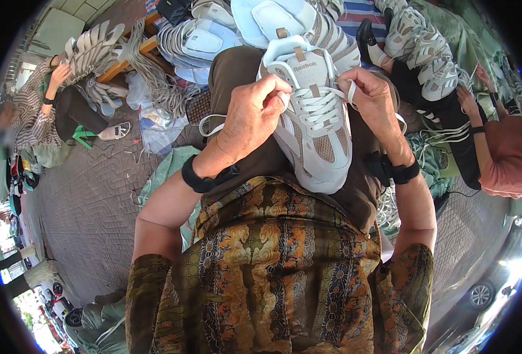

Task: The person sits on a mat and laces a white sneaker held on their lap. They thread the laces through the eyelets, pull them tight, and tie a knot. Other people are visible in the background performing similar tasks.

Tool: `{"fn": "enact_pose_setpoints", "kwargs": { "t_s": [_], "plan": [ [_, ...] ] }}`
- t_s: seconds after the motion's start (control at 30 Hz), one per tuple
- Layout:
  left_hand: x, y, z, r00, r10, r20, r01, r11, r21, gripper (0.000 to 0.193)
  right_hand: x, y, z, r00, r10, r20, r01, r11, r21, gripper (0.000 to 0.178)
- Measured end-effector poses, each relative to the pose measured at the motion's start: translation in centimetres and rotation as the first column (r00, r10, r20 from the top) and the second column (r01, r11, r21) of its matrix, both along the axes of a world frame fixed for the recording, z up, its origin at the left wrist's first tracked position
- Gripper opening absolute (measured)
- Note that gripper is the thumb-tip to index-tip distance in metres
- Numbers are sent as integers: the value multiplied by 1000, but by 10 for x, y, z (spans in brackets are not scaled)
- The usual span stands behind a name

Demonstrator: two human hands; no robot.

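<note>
A white and tan sneaker (323,168) rests on my lap, its toe pointing toward me and its tongue standing up at the far end. White shoelace (321,115) crosses the front in several rows. At the left of the collar, my left hand (252,118) is closed in a pinch at the upper eyelets, and a loop of lace hangs by its wrist. On the opposite side my right hand (374,103) pinches the lace between thumb and fingers. The exact grip of the left fingertips is partly hidden.
Stacked sneaker uppers (199,41) and bundled laces (149,68) lie ahead to the left. A person in a patterned top (34,118) holds shoe parts at far left. Another in a reddish top (504,156) works at right beside several sneakers (441,76).
</note>
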State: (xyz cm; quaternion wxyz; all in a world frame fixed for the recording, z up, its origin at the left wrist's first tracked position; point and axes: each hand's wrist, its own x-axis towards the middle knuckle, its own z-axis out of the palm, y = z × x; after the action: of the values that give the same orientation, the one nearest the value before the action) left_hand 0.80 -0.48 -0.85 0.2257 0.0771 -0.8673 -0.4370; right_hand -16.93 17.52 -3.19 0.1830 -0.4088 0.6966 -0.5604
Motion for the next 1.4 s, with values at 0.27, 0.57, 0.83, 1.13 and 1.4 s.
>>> {"fn": "enact_pose_setpoints", "kwargs": {
  "t_s": [0.27,0.57,0.83,1.13,1.4],
  "plan": [
    [-1,6,11,999,4,42,-5,1000,10,9,4,1,0,1000,-7,-23,7,1000,-6,5],
    [-15,7,26,998,-63,30,69,958,-277,10,9,-4,6,868,-97,-486,99,995,-20,14],
    [-25,1,22,990,-109,84,131,932,-337,26,1,-4,21,740,74,-668,11,992,122,29],
    [-24,-26,69,982,-188,35,175,813,-556,21,-40,-3,70,577,138,-805,-92,990,104,39],
    [-48,-35,58,793,-315,521,569,689,-449,34,-38,-26,68,353,401,-845,-295,905,307,26]
  ]
}}
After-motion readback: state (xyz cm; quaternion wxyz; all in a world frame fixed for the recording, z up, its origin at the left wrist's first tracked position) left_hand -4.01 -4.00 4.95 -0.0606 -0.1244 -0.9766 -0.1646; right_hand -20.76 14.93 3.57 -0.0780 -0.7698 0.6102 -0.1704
